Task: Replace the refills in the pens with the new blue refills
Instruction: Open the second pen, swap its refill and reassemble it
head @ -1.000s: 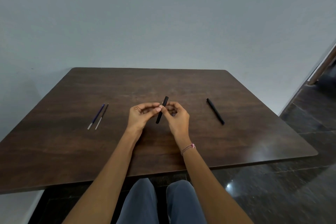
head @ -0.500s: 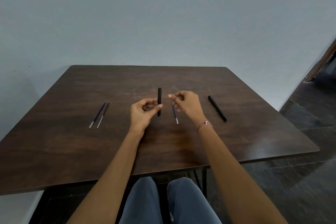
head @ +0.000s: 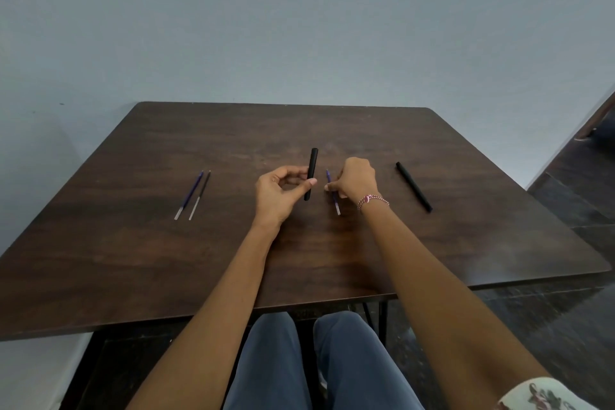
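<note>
My left hand (head: 278,191) pinches a black pen barrel (head: 311,171) near its lower end and holds it almost upright above the dark wooden table (head: 133,260). Just to its right, my right hand (head: 354,178) pinches a thin blue refill (head: 335,201) with a clear lower end; the refill's top pokes out above my fingers. A second black pen (head: 413,186) lies on the table right of my right hand. On the left lie two loose refills side by side, a blue refill (head: 189,194) and a darker refill (head: 200,194).
A plain grey wall stands behind the table. My knees in blue trousers (head: 299,363) sit under the table's near edge. Dark tiled floor shows on the right.
My hands have parted: the right hand has drawn the refill out of the barrel and moved right. The left hand has turned the barrel from tilted to nearly upright.
</note>
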A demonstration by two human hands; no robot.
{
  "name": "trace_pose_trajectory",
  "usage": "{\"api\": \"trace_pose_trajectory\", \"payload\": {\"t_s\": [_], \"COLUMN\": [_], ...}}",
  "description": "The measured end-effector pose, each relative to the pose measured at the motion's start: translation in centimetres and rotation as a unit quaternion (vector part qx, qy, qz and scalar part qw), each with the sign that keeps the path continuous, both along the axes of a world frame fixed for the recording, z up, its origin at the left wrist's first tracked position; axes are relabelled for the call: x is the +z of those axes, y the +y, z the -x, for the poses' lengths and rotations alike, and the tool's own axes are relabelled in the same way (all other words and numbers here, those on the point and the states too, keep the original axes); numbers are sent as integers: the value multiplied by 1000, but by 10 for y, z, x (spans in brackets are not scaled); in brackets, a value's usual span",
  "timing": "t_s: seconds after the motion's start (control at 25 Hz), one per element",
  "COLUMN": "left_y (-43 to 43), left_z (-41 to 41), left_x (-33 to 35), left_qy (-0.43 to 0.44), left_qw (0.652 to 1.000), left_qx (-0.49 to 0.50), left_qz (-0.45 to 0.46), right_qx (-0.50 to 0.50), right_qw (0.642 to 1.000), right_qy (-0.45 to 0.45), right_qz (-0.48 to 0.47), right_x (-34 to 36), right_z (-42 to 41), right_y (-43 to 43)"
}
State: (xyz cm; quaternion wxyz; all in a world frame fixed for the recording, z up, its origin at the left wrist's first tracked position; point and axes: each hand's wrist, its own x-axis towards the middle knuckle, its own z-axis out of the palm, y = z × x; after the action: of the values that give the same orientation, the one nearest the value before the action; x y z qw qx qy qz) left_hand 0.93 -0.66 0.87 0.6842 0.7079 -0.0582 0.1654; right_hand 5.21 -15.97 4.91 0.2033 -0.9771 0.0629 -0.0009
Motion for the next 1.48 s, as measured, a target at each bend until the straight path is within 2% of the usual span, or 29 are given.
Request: {"api": "trace_pose_trajectory", "payload": {"t_s": [0.32,0.4,0.48,0.6,0.72,0.92,1.08,1.36,1.48], "left_y": [-6,-6,-6,-6,-7,-7,-9,-8,-7], "left_z": [3,3,2,2,2,2,3,4,4], "left_x": [2,1,0,-1,-1,-4,-5,-5,-4], "left_qy": [-1,-3,-6,-2,-2,-7,-5,8,14], "left_qw": [999,998,998,997,995,991,988,982,978], "left_qx": [-30,-26,-23,-17,-12,-16,-32,-84,-101], "left_qz": [-43,-50,-58,-76,-95,-136,-154,-168,-180], "right_qx": [-16,-24,-38,-63,-91,-83,-85,-111,-118], "right_qw": [999,999,990,925,866,837,769,689,670], "right_qy": [29,43,58,63,19,-99,-211,-274,-290], "right_qz": [32,-11,-125,-369,-492,-532,-598,-661,-674], "right_x": [4,0,-8,-19,-26,-36,-38,-37,-36], "right_z": [-5,-7,-7,0,10,24,30,26,24], "right_y": [0,-3,-9,-17,-22,-20,-26,-32,-34]}}
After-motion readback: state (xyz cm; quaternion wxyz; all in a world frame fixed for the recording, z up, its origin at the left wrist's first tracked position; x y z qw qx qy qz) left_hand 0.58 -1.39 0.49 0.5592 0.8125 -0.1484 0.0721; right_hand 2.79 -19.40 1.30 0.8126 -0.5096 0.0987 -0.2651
